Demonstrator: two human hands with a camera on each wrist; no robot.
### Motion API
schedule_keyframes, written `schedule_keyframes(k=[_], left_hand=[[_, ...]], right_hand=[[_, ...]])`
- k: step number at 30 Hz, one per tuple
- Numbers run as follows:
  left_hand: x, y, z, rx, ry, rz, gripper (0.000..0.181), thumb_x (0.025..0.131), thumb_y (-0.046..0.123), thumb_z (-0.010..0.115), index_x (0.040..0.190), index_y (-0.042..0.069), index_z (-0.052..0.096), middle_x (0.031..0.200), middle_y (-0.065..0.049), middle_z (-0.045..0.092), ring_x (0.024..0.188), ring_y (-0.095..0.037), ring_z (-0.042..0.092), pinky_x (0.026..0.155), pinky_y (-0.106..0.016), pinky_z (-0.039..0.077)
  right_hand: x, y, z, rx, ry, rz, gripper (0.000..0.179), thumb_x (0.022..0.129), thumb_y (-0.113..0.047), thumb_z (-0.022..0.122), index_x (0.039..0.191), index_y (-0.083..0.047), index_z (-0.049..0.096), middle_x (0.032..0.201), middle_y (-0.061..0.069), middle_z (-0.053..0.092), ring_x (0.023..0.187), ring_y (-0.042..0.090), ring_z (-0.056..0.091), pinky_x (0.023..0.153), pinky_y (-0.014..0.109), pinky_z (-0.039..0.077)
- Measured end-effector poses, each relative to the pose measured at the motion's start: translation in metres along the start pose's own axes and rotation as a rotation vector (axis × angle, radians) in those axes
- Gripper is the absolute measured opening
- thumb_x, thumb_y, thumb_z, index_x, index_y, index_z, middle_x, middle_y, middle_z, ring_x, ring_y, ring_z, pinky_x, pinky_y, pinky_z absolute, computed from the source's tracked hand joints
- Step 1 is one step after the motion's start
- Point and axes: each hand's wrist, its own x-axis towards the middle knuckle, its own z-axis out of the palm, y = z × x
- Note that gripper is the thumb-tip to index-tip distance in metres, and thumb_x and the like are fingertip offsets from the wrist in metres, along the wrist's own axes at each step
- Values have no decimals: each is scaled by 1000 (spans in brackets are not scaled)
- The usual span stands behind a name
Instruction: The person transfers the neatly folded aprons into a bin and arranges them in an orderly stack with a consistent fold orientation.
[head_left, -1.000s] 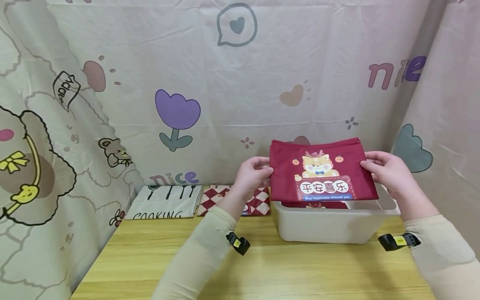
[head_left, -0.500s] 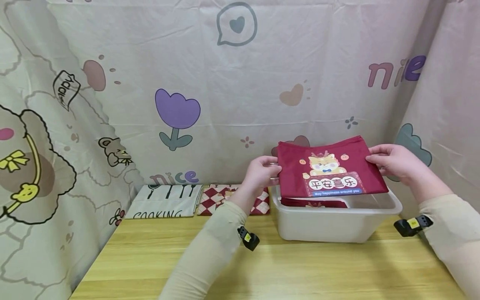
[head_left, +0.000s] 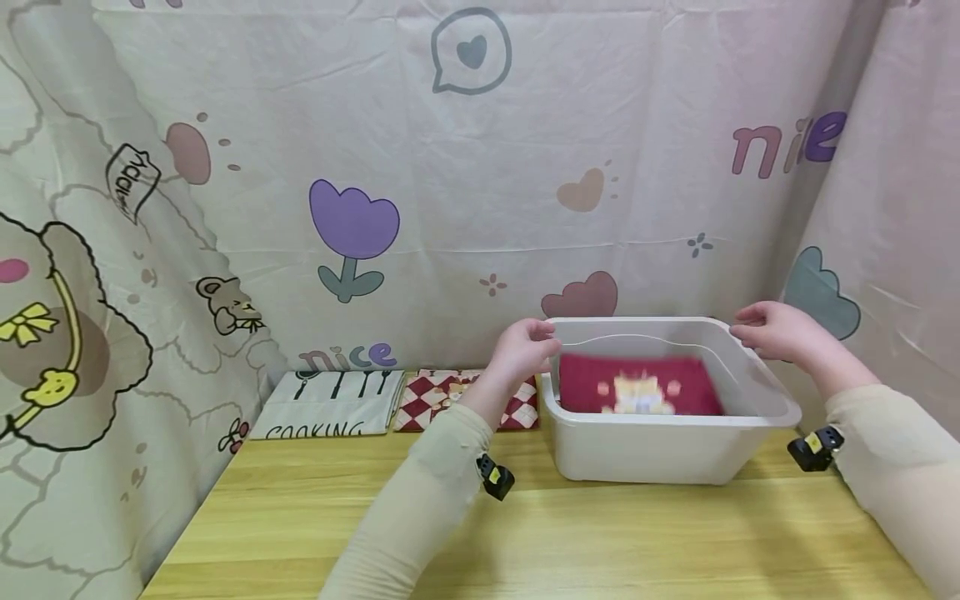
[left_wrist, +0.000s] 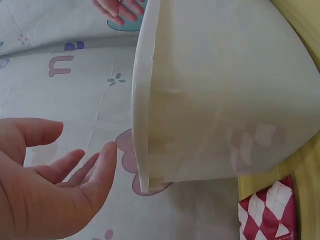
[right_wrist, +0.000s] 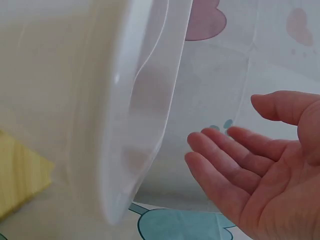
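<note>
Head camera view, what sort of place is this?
Likely a small indoor tabletop workspace: a wooden table bearing a white bin, with printed curtains hung behind and at both sides.

Soft, even light; faint shadows on the wooden table, lower right. Right of centre, the red cloth is blurred; in the right-wrist view, the plastic bin looks soft at left.

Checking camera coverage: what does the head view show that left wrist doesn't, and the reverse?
Head only: the dark red printed cloth, motion-blurred, inside the rectangular white plastic bin; the white folded cloth lettered COOKING; the cream fabric sleeves.

Left wrist only: a faint diamond pattern on the bin's outer wall.

Both: the bin, the red-and-white diamond-checked cloth, the left hand, the right hand, the yellow wood-grain tabletop and the pale printed curtain.
</note>
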Motion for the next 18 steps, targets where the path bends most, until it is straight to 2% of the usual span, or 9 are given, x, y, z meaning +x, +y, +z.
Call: schedule_keyframes(k=[5,9,13,18], left_hand=[[-6,-5,-8,51,-2,40,32,95,14,67,125,2,62,117,-12,64,105,-25,63,85,-34,56],[-9,-9,-13,140,-3,92,33,95,16,67,126,5,63,116,-10,66,107,-23,61,88,-34,54],[-13,-12,-16,271,-9,166,37,97,18,65,131,6,61,115,-8,67,109,-23,61,91,-35,52],[-19,-14,-20,425,3,244,38,96,19,64,132,7,59,114,-7,67,108,-23,62,94,-37,50]], right_hand=[[-3,2,2,-67,31,-48,58,104,-30,49,136,17,38,123,41,51,105,52,57,86,55,53],[-7,-3,4,-130,71,-122,51,104,-27,51,133,14,44,119,38,55,105,50,57,88,60,50],[-13,-12,9,-166,114,-184,47,103,-25,55,133,10,47,120,35,57,108,50,56,91,64,46],[-20,-17,16,-192,132,-218,47,101,-25,58,134,7,48,121,32,59,108,49,57,89,63,48]])
